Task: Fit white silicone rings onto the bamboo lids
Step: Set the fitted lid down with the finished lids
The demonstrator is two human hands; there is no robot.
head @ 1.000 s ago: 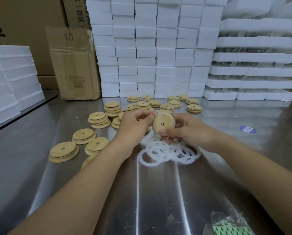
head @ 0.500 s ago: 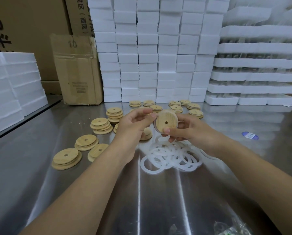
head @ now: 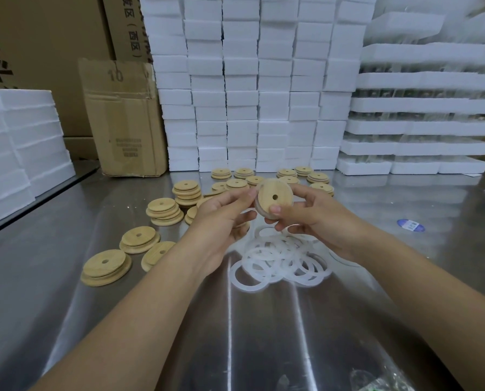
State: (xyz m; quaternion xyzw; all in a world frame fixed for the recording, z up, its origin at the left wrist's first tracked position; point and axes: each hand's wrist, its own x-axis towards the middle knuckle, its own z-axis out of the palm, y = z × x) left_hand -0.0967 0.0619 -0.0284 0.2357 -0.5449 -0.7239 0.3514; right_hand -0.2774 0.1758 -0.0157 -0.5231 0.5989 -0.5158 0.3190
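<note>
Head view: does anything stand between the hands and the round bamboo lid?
Nothing visible does: the left hand and right hand both hold the round bamboo lid by its edge, above the pile of white silicone rings.

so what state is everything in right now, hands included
held lid, off the table, between both hands, hole facing camera
left hand, pinches held lid's left edge
right hand, grips held lid, thumb on its face
rings, loose overlapping pile on table
loose lids, flat on table, several stacked
box, upright
</note>
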